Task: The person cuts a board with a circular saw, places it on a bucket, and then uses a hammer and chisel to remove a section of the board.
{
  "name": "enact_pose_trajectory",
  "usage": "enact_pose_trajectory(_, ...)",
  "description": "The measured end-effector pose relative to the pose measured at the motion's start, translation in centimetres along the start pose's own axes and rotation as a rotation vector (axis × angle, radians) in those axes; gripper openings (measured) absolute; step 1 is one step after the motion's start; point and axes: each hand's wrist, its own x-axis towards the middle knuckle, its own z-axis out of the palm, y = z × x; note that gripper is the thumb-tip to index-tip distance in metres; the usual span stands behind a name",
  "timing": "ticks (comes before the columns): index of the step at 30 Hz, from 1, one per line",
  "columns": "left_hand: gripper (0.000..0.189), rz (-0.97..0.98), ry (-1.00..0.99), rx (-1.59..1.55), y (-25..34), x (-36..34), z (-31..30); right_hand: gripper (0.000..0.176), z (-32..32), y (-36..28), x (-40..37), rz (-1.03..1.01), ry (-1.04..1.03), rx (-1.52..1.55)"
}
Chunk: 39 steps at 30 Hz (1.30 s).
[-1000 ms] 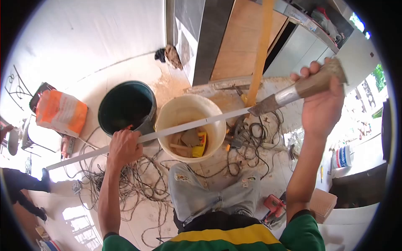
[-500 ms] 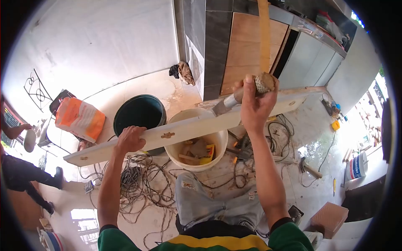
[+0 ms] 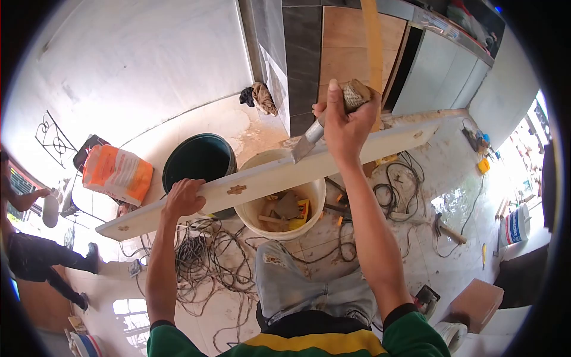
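A long white board (image 3: 275, 181) with brown recessed patches lies slantwise in front of me, above the buckets. My left hand (image 3: 185, 198) is closed around its left part, fingers over the far edge. In my right hand (image 3: 351, 122) is a chisel (image 3: 308, 141), its wooden handle wrapped with cord near the butt end. The flat metal blade points down and left, with its tip at the board's far edge, right of the middle patch. My right thumb is raised along the handle, and the other fingers wrap round it.
Below the board stand a cream bucket (image 3: 250, 220) holding tools and a dark green bucket (image 3: 199, 156). Tangled cords (image 3: 205, 253) cover the floor near my knees. A hammer (image 3: 449, 229) lies to the right, an orange sack (image 3: 117, 174) to the left. Another person (image 3: 35, 253) is at far left.
My right hand has moved left and away from me with the chisel. The blade tip has shifted left along the board and points more steeply down. My left hand keeps its grip.
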Motion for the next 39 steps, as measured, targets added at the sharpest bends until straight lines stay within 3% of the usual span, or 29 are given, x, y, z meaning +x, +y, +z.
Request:
enact_pose_trajectory(5, 0.036, -0.013, -0.045, -0.090, 3.6, 0.6, -0.5, 0.043, 0.4, 1.9, 1.3, -0.047, 0.029, -0.048)
enact_pose_trajectory(8, 0.058, -0.009, 0.194, 0.145, 6.4, 0.9, 1.7, 0.044, -0.1, 3.3, 1.6, -0.214, 0.011, -0.327)
enact_pose_trajectory(9, 0.058, 0.007, 0.175, 0.143, 6.9, 0.8, 1.6, 0.044, -0.5, 3.3, 1.4, -0.201, 0.025, -0.342)
enact_pose_trajectory(11, 0.054, -0.065, 0.112, 0.105, 7.7, 0.5, 0.8, 0.045, -1.5, 3.2, 1.1, -0.162, 0.088, -0.236)
enact_pose_trajectory(12, 0.053, -0.052, 0.122, 0.115, 7.9, 0.1, 1.0, 0.040, -2.1, 1.3, 0.7, -0.084, 0.001, -0.049)
enact_pose_trajectory(13, 0.053, -0.043, 0.105, 0.114, 8.3, -0.5, 1.3, 0.040, -2.7, 0.8, 0.5, -0.072, 0.012, -0.059)
enact_pose_trajectory(15, 0.048, 0.026, 0.255, 0.219, 9.7, -2.2, 1.5, 0.036, -4.6, 0.2, 0.3, -0.045, -0.025, 0.016)
enact_pose_trajectory(19, 0.043, -0.038, 0.267, 0.291, 15.0, -6.3, 0.5, 0.031, -8.5, -2.4, -1.0, -0.111, 0.008, 0.077)
enact_pose_trajectory(22, 0.043, -0.085, 0.228, 0.303, 18.9, -8.0, -1.2, 0.026, -11.8, -4.2, -2.9, -0.027, 0.113, 0.198)
enact_pose_trajectory(27, 0.048, -0.197, 0.068, 0.209, 23.6, -9.6, -0.9, 0.031, -19.5, -6.8, -8.9, -0.090, 0.356, 0.307)
enact_pose_trajectory(30, 0.053, -0.198, -0.049, 0.162, 26.0, -11.5, 2.7, 0.031, -25.4, -8.6, -12.4, 0.014, 0.518, 0.345)
enact_pose_trajectory(34, 0.051, -0.178, -0.102, -0.004, 28.6, -12.6, 7.9, 0.024, -33.4, -9.6, -16.7, 0.118, 0.687, 0.115)
enact_pose_trajectory(39, 0.045, -0.078, -0.196, -0.027, 30.6, -10.6, 13.6, 0.025, -36.3, -11.3, -18.4, 0.338, 0.938, 0.026)
